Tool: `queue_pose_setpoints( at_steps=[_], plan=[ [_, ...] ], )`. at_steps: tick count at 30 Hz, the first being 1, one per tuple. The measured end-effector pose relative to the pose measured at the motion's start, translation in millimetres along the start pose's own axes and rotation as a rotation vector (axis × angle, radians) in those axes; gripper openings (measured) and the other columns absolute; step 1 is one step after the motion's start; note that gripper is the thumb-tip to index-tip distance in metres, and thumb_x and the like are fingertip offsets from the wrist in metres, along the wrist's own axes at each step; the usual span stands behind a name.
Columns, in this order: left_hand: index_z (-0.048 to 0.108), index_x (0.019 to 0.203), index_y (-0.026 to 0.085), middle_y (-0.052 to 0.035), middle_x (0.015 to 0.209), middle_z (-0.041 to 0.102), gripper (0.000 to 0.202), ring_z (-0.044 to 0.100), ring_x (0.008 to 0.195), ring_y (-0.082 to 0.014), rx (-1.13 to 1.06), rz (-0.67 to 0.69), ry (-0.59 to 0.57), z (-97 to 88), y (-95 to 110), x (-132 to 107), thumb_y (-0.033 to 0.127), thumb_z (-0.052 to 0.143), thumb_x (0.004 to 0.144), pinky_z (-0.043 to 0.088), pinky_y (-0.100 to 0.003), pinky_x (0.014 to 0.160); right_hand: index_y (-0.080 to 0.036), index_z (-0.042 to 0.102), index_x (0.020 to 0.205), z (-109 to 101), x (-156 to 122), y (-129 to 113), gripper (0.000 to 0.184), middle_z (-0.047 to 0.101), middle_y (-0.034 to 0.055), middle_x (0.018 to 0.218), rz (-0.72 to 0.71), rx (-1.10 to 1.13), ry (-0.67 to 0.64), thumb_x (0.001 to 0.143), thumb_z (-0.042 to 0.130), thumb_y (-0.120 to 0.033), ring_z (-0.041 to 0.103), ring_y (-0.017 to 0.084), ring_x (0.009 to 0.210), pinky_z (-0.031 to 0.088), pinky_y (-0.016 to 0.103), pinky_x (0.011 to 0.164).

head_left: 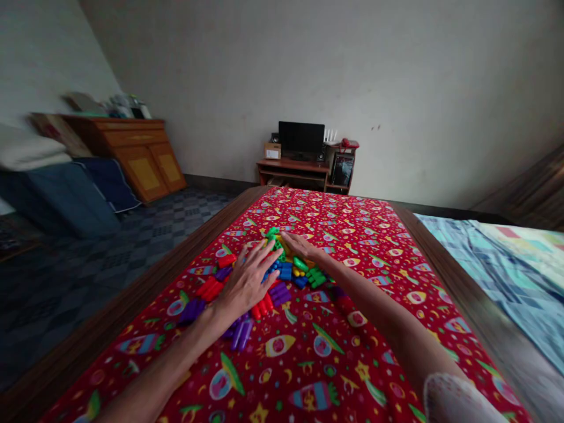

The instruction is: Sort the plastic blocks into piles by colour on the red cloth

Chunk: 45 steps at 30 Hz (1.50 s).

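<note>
Plastic building blocks lie in a loose pile on a red rocket-print cloth. My left hand is spread palm down over the pile's left side, fingers apart. On the far side, my right hand reaches in with straight fingers beside green and yellow blocks. Between the hands sit a blue block and a green block. Red blocks and purple blocks lie nearer me, around my left wrist. Another green block rests under my right forearm. My palms hide part of the pile.
The cloth covers a bed-like surface with dark wooden edges. A desk with a monitor stands against the far wall. To the left is a wooden cabinet; at right lies light blue patterned fabric.
</note>
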<state>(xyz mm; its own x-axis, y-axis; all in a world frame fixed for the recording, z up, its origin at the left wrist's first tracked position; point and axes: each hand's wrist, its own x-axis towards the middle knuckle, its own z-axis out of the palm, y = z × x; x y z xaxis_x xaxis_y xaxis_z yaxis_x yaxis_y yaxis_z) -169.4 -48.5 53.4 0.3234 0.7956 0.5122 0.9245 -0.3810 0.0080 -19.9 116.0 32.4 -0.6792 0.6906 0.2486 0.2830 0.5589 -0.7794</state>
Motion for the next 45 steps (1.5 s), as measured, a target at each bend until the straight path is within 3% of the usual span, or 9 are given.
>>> queue_pose_setpoints(
  at_steps=[4, 7, 14, 19, 22, 29, 37, 42, 45],
  plan=[
    [0.034, 0.149, 0.025, -0.0083, 0.154, 0.036, 0.054, 0.027, 0.144, -0.0326, 0.064, -0.035, -0.036, -4.4, -6.8, -3.2, 0.044, 0.038, 0.098, 0.023, -0.059, 0.114, -0.019, 0.061, 0.128, 12.1, -15.4, -36.5, 0.084, 0.064, 0.0083, 0.127, -0.020, 0.300, -0.162, 0.085, 0.021, -0.079, 0.056, 0.025, 0.121, 0.043, 0.039, 0.105],
    [0.036, 0.148, 0.024, -0.0100, 0.155, 0.034, 0.054, 0.025, 0.144, -0.0345, 0.079, -0.039, -0.033, -12.4, -0.6, -4.9, 0.044, 0.037, 0.098, 0.022, -0.062, 0.113, -0.018, 0.060, 0.129, -12.7, -44.2, -44.1, 0.084, 0.062, 0.0116, 0.129, 0.024, 0.348, 0.014, 0.084, 0.024, -0.080, 0.058, 0.024, 0.119, 0.045, 0.039, 0.103],
    [0.048, 0.139, 0.030, -0.0044, 0.156, 0.034, 0.049, 0.024, 0.144, -0.0326, -0.098, 0.321, -0.161, 10.2, 98.5, 29.7, 0.051, 0.039, 0.097, 0.016, -0.061, 0.115, -0.012, 0.070, 0.105, -110.2, -153.6, 14.7, 0.075, 0.072, 0.0148, 0.096, 0.412, -0.214, 0.541, 0.091, 0.022, -0.068, 0.066, 0.028, 0.097, 0.050, 0.041, 0.086],
    [0.063, 0.124, 0.026, -0.0053, 0.141, 0.054, 0.036, 0.036, 0.138, -0.0327, -0.120, 0.356, -0.252, 60.2, 146.8, 59.4, 0.040, 0.044, 0.096, 0.011, -0.064, 0.116, -0.014, 0.070, 0.101, -127.4, -210.5, 51.1, 0.044, 0.070, 0.0154, 0.101, 0.442, -0.714, 0.536, 0.094, 0.034, -0.039, 0.063, 0.027, 0.101, 0.046, 0.039, 0.092],
    [0.062, 0.125, 0.025, -0.0064, 0.129, 0.064, 0.035, 0.049, 0.127, -0.0331, -0.072, 0.228, -0.225, 66.6, 126.7, 54.8, 0.027, 0.044, 0.095, 0.010, -0.068, 0.114, -0.019, 0.065, 0.118, -125.6, -222.8, 60.1, 0.038, 0.061, 0.0124, 0.127, 0.459, -0.842, 0.474, 0.093, 0.041, -0.034, 0.052, 0.027, 0.121, 0.039, 0.042, 0.102],
    [0.065, 0.122, 0.023, -0.0090, 0.122, 0.067, 0.036, 0.053, 0.123, -0.0329, 0.027, 0.101, -0.198, 34.4, 57.6, 13.5, 0.023, 0.044, 0.093, 0.018, -0.065, 0.113, -0.020, 0.057, 0.131, -123.6, -225.2, 61.0, 0.044, 0.052, 0.0116, 0.141, 0.550, -0.887, 0.438, 0.098, 0.035, -0.038, 0.042, 0.029, 0.133, 0.031, 0.049, 0.109],
    [0.067, 0.117, 0.028, -0.0034, 0.124, 0.068, 0.031, 0.058, 0.119, -0.0233, -0.070, 0.110, -0.236, -8.4, 33.2, -17.7, 0.024, 0.046, 0.095, 0.033, -0.050, 0.111, -0.018, 0.061, 0.126, -121.2, -228.8, 61.9, 0.042, 0.056, 0.0136, 0.137, 0.510, -0.862, 0.498, 0.095, 0.039, -0.036, 0.046, 0.029, 0.131, 0.035, 0.048, 0.107],
    [0.056, 0.133, 0.032, -0.0047, 0.142, 0.054, 0.043, 0.037, 0.138, -0.0317, -0.038, 0.100, -0.149, -50.4, 28.5, -65.5, 0.041, 0.057, 0.091, 0.019, -0.062, 0.115, -0.013, 0.062, 0.125, -108.7, -218.1, 32.0, 0.044, 0.068, 0.0193, 0.114, 0.381, -0.700, 0.560, 0.093, 0.043, -0.035, 0.062, 0.030, 0.112, 0.047, 0.045, 0.095],
    [0.043, 0.144, 0.033, -0.0104, 0.158, 0.028, 0.079, 0.019, 0.143, -0.0469, 0.036, -0.021, -0.149, -49.9, 16.6, -101.1, 0.049, 0.075, 0.073, 0.024, -0.073, 0.106, -0.020, 0.049, 0.141, -70.2, -195.9, -7.4, 0.059, 0.059, 0.0186, 0.131, 0.128, -0.559, 0.338, 0.088, 0.056, -0.046, 0.056, 0.032, 0.122, 0.049, 0.046, 0.094]
  ],
)
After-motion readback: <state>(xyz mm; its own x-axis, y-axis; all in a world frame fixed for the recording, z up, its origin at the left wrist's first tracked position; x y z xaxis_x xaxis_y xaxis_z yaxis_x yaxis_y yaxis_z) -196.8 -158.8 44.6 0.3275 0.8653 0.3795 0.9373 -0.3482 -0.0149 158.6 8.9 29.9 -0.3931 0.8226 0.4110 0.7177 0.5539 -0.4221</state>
